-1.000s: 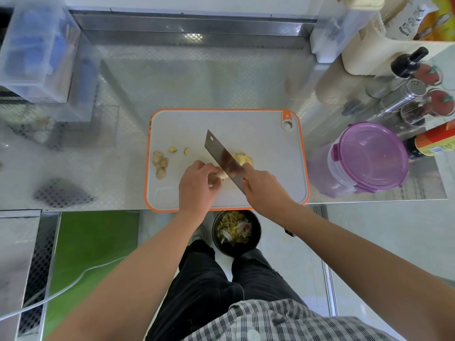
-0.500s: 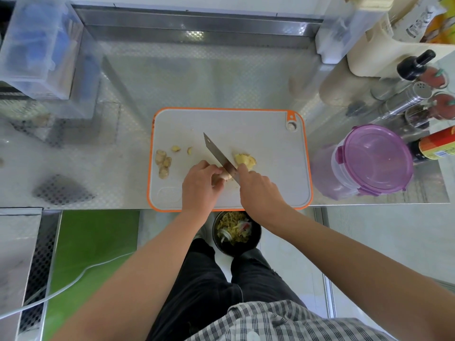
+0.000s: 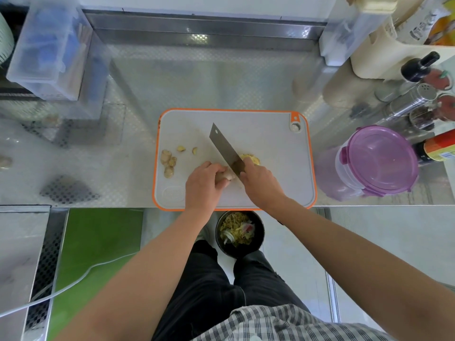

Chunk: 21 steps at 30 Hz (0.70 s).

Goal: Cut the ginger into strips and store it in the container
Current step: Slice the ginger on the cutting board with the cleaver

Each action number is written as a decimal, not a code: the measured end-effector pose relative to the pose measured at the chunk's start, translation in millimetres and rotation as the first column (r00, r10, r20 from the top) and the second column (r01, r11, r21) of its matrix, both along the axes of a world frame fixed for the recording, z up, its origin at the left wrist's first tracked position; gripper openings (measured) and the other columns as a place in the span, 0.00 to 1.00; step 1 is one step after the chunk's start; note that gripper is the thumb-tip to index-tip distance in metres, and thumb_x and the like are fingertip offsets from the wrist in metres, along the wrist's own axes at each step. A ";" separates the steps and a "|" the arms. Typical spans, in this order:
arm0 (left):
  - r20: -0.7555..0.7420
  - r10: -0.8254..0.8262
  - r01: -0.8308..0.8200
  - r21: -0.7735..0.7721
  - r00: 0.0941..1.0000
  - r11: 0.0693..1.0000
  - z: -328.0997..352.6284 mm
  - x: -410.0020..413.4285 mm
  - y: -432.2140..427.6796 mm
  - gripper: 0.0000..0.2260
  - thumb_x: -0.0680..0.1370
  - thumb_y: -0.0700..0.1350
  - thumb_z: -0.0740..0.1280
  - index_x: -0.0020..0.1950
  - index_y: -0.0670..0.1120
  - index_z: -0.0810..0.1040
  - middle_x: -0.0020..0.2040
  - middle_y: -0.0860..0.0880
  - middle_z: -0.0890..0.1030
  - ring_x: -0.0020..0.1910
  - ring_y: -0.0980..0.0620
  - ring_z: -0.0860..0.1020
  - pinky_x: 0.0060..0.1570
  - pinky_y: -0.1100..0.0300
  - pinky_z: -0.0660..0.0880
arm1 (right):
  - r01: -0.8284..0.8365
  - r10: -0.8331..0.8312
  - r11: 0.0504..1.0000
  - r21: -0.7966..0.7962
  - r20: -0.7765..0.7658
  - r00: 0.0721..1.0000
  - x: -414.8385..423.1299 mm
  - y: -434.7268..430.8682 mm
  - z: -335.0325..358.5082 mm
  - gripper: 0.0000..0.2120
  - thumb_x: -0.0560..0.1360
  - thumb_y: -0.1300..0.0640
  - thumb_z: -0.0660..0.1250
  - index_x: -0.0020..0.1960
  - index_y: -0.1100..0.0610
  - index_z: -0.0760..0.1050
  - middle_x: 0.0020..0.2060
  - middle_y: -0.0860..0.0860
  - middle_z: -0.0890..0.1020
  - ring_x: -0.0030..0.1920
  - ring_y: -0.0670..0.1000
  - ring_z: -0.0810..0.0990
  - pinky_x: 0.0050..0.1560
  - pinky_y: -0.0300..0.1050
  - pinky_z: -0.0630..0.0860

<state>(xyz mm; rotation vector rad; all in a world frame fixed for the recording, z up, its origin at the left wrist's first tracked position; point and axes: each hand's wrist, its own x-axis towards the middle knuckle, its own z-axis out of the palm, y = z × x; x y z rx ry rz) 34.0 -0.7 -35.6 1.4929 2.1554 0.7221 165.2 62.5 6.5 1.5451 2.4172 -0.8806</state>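
Observation:
A grey cutting board with an orange rim lies at the counter's front edge. My left hand presses a ginger piece onto the board. My right hand grips a cleaver whose blade rests against that ginger, tip pointing up and left. A pile of cut yellow ginger lies just right of the blade. Several ginger knobs sit on the board's left part. A clear container with a purple lid, shut, stands right of the board.
A black bin of scraps stands on the floor below the board. Bottles and shakers crowd the right back. A clear plastic box stands at the back left. A loose ginger bit lies at the far left.
The cleaver rocked down onto the ginger and lifted again, with its blade now turned flatter toward the camera. Both hands stay in place on the board.

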 end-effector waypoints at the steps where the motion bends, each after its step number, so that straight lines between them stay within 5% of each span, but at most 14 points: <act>1: -0.001 0.004 -0.004 0.007 1.000 1.000 0.2 -0.3 -0.3 0.09 0.70 0.43 0.74 0.49 0.47 0.80 0.43 0.50 0.79 0.42 0.49 0.76 0.40 0.57 0.71 | 0.007 -0.007 1.000 0.005 -0.033 0.999 2.0 0.3 4.2 0.07 0.81 0.58 0.54 0.57 0.60 0.64 0.41 0.57 0.73 0.42 0.62 0.75 0.37 0.48 0.65; 5: -0.004 0.021 -0.021 0.020 1.000 1.000 -2.7 -1.5 -1.0 0.10 0.69 0.44 0.75 0.48 0.44 0.79 0.42 0.49 0.80 0.40 0.47 0.77 0.38 0.58 0.70 | -0.027 0.029 0.999 0.025 -0.078 0.997 5.6 -3.8 21.1 0.05 0.81 0.57 0.55 0.54 0.58 0.63 0.37 0.54 0.71 0.36 0.58 0.69 0.36 0.48 0.64; 11: 0.000 0.023 -0.023 0.024 1.000 0.999 -2.7 -2.4 -0.3 0.10 0.69 0.44 0.76 0.46 0.43 0.80 0.43 0.47 0.80 0.40 0.45 0.78 0.38 0.54 0.72 | -0.069 0.067 0.997 0.023 0.081 0.994 9.0 -8.9 27.0 0.07 0.80 0.63 0.55 0.57 0.59 0.63 0.39 0.55 0.71 0.38 0.58 0.68 0.36 0.49 0.64; 21: 0.048 0.037 -0.037 0.007 0.998 0.999 0.0 -2.4 0.8 0.09 0.69 0.44 0.76 0.47 0.43 0.81 0.44 0.47 0.81 0.42 0.46 0.79 0.41 0.53 0.74 | -0.087 0.085 0.996 0.024 0.066 0.994 11.3 -12.2 28.6 0.09 0.78 0.64 0.55 0.58 0.59 0.63 0.40 0.55 0.70 0.38 0.59 0.68 0.37 0.49 0.63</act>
